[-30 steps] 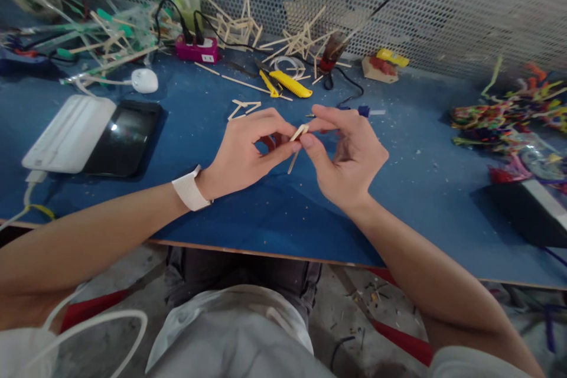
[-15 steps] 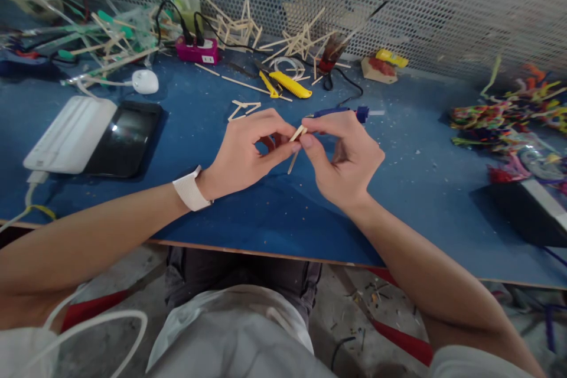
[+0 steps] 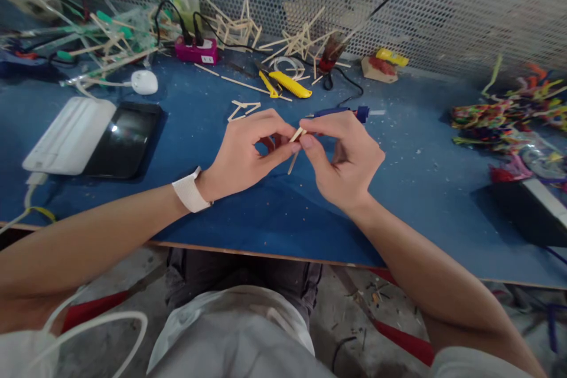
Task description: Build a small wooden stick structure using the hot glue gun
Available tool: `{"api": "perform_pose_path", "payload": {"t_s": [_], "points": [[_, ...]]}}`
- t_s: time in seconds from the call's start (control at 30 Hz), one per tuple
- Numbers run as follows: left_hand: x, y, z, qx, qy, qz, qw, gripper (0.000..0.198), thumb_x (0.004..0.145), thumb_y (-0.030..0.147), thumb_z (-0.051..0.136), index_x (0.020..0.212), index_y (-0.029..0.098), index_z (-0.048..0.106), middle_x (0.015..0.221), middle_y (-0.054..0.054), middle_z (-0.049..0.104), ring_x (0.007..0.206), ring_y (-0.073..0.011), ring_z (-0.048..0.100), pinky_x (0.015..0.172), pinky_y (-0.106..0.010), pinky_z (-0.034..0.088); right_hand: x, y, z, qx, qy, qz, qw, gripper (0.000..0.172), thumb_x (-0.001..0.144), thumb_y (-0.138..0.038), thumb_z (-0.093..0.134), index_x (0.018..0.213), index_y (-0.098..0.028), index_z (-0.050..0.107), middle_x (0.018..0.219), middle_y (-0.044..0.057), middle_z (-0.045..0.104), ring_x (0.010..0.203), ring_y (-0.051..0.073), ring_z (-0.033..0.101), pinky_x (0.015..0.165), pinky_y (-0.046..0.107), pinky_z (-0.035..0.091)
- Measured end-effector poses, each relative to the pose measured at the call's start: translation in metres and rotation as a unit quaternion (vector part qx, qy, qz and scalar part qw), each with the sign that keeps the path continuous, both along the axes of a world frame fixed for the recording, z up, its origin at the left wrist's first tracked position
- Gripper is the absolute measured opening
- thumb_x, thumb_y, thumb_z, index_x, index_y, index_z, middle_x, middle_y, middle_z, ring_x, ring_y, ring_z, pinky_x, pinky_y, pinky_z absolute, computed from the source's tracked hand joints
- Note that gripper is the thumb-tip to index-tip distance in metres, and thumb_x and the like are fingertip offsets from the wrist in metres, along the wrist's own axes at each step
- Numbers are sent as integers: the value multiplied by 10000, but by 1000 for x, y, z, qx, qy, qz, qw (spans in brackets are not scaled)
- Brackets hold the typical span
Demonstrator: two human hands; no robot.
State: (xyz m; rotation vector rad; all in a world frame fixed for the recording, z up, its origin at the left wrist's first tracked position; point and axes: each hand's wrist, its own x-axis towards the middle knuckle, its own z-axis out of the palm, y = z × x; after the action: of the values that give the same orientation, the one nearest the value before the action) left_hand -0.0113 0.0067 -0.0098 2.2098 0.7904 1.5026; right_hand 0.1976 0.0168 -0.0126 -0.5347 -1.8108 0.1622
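Thin pale wooden sticks (image 3: 296,134) meet between my fingertips over the middle of the table, one slanting down below my hands. My left hand (image 3: 254,144), with a white band at the wrist, pinches them between thumb and fingers. From the other side my right hand (image 3: 343,156) pinches the same sticks at their upper end. My fingers hide how they join. Just behind my right hand lies a blue glue gun (image 3: 362,113), partly covered. Beyond my left hand is a small joined piece of sticks (image 3: 241,110) on the table.
On the blue table (image 3: 266,218) at left lie a white power bank (image 3: 68,136) and a black phone (image 3: 126,139). A yellow utility knife (image 3: 290,84), a pink power strip (image 3: 197,51) and stick frames (image 3: 234,29) stand toward the mesh wall. Colourful yarn (image 3: 500,112) is at right.
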Motion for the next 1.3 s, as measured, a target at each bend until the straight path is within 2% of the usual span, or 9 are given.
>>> {"api": "perform_pose_path", "payload": {"t_s": [0.13,0.27,0.4,0.53,0.7,0.83,0.93,1.07,1.3], "points": [[0,0,-1,10,0,3,1000,53,1073,251,812,1040,248,770,930,8,760,811,-126,728,701,-238,621,-1,-2,1,-21,13,-4,1000,278,1114,-333,748,1390,-366,764,1075,-10,847,950,218,815,899,456,687],[0,0,-2,4,-1,4,1000,45,1073,256,814,1050,246,777,949,1,766,810,-124,730,705,-242,632,-1,-2,-1,-29,9,2,1000,197,1122,-344,732,1309,-356,796,1101,0,847,999,238,825,950,493,692],[0,0,-2,6,-4,3,1000,47,1063,240,828,1052,238,782,946,3,766,816,-115,728,713,-229,633,-1,-2,-3,-37,17,6,999,317,1118,-364,735,1434,-378,749,1094,-9,842,953,225,816,899,469,702],[1,1,-2,12,-5,8,1000,29,1072,259,820,1063,249,793,946,2,772,805,-118,731,695,-232,629,0,-3,-1,-36,7,-3,999,262,1117,-318,732,1368,-374,782,1106,-9,850,973,228,812,878,460,696],[1,1,-3,6,-4,0,1000,23,1075,261,816,1068,253,795,951,-5,773,813,-121,737,699,-235,634,1,-3,0,-28,5,-10,1000,201,1114,-341,744,1302,-371,808,1100,-10,857,1012,251,827,980,527,692],[0,2,-2,13,-2,2,1000,35,1074,259,819,1063,240,791,949,-5,774,810,-116,731,694,-228,626,1,-3,0,-39,11,-4,999,255,1112,-361,750,1364,-377,784,1120,-9,853,999,247,825,991,535,692],[0,2,-2,13,4,4,1000,69,1085,299,813,1065,239,788,943,-7,772,806,-122,731,702,-243,637,1,-2,0,-30,3,-5,1000,180,1117,-342,741,1285,-364,804,1093,-16,851,1024,243,828,1021,532,681],[0,1,-2,8,6,10,1000,46,1089,289,803,1069,249,792,956,-7,774,821,-129,735,702,-251,639,1,-3,0,-35,6,-10,999,220,1116,-358,744,1333,-353,780,1097,-12,848,1023,240,827,995,518,687],[0,0,-2,8,6,7,1000,37,1081,259,812,1068,239,784,948,-3,764,814,-118,729,709,-243,635,1,-5,4,-38,-2,-6,999,138,1109,-288,744,1232,-329,791,1095,-16,850,1021,234,815,976,501,677]]}}
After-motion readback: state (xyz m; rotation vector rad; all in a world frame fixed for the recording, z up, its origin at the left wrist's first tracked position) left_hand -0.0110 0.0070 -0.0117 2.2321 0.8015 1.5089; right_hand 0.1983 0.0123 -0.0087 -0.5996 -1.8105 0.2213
